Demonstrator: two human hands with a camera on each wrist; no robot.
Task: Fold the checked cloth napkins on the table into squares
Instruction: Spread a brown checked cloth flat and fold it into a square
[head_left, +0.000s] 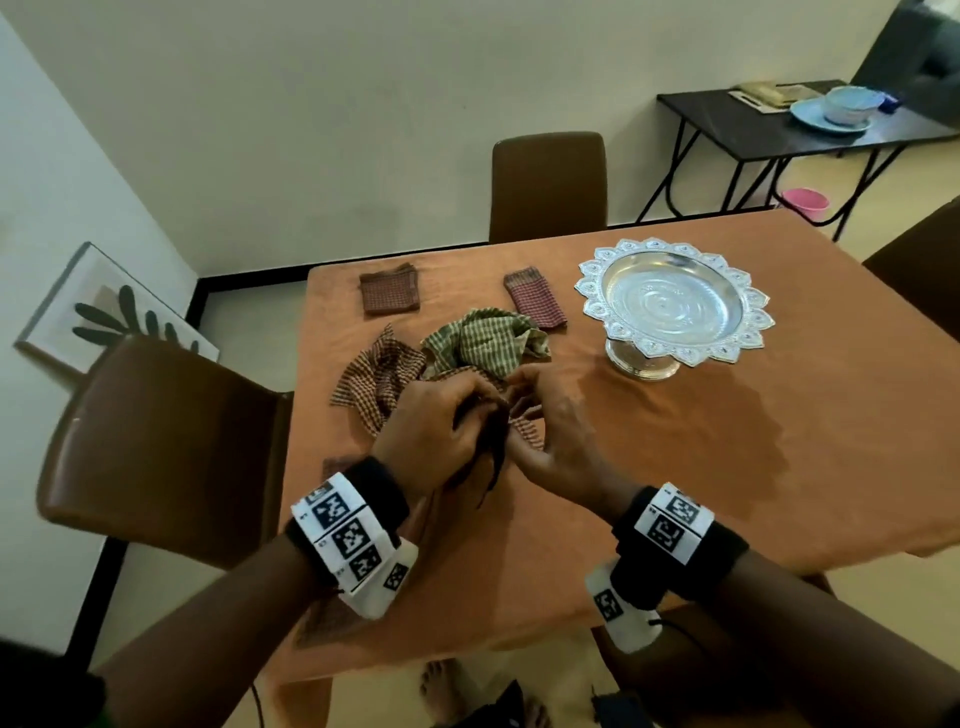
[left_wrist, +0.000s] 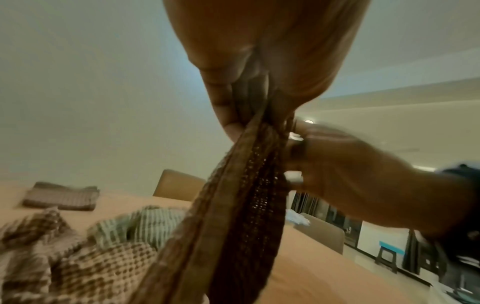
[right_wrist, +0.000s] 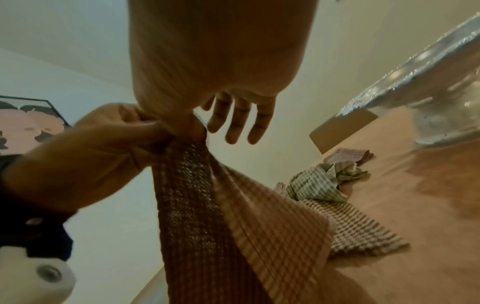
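Note:
Both hands meet above the near middle of the orange table (head_left: 675, 467). My left hand (head_left: 483, 402) and right hand (head_left: 522, 397) pinch the top edge of one brown-red checked napkin (head_left: 525, 432), which hangs bunched between them. From the left wrist, the thumb and fingers (left_wrist: 231, 123) clamp the napkin (left_wrist: 233, 216). In the right wrist view, thumb and forefinger pinch the napkin (right_wrist: 207, 216) while the other fingers (right_wrist: 239, 123) stay straight. A crumpled green checked napkin (head_left: 483, 343) and a crumpled brown checked napkin (head_left: 379, 384) lie just beyond. Two folded squares, brown (head_left: 389, 291) and red (head_left: 535, 299), lie farther back.
A silver pedestal tray (head_left: 675, 301) stands at the right back of the table. Brown chairs stand at the left (head_left: 156, 441) and far side (head_left: 550, 182). More checked cloth (head_left: 322, 618) shows at the near left table edge under my left wrist.

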